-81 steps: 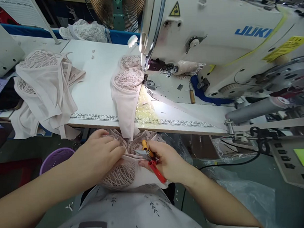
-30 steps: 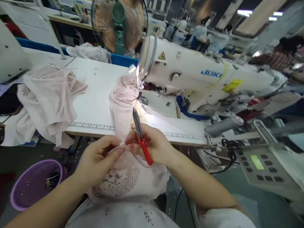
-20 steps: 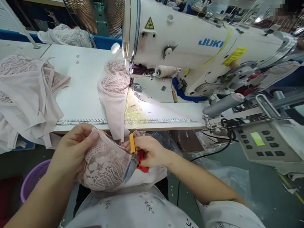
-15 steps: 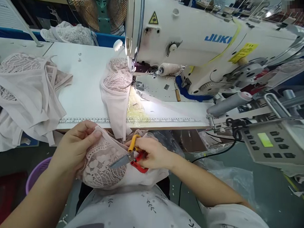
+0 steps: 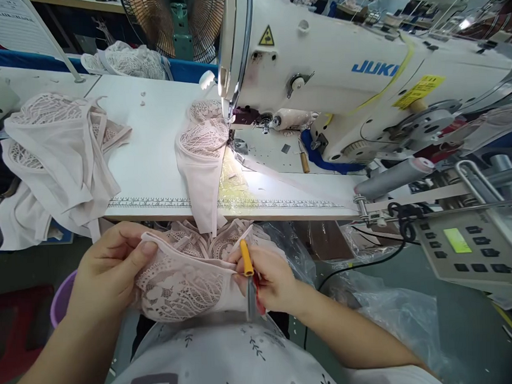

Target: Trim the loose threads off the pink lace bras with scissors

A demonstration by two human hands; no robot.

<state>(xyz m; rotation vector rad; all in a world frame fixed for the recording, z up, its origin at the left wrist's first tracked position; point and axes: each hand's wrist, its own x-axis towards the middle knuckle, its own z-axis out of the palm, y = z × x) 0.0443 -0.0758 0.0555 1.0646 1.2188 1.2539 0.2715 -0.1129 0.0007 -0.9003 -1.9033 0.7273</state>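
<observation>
A pale pink lace garment (image 5: pixel 184 287) is stretched between my hands, over my lap and below the table's front edge. My left hand (image 5: pixel 119 264) pinches its upper left edge between thumb and fingers. On the other side, my right hand (image 5: pixel 267 278) is closed round scissors (image 5: pixel 249 270) with yellow and red handles, their blades pointing down. The fingertips of that hand also touch the garment's edge. Another pink lace piece (image 5: pixel 202 166) lies under the needle area of the white sewing machine (image 5: pixel 318 61) and hangs over the table edge.
Stacked pale garments (image 5: pixel 61 159) lie at the table's left, overhanging its edge. A control panel (image 5: pixel 472 249) juts out at the right. A fan (image 5: pixel 183 26) stands behind the table (image 5: pixel 141 157). A purple bin (image 5: pixel 62 299) and red stool (image 5: pixel 17 329) are at lower left.
The scissors have turned from pointing left across the lace to pointing down. My right hand has moved slightly right, and my left hand is slightly lower. The whole view has shifted a little.
</observation>
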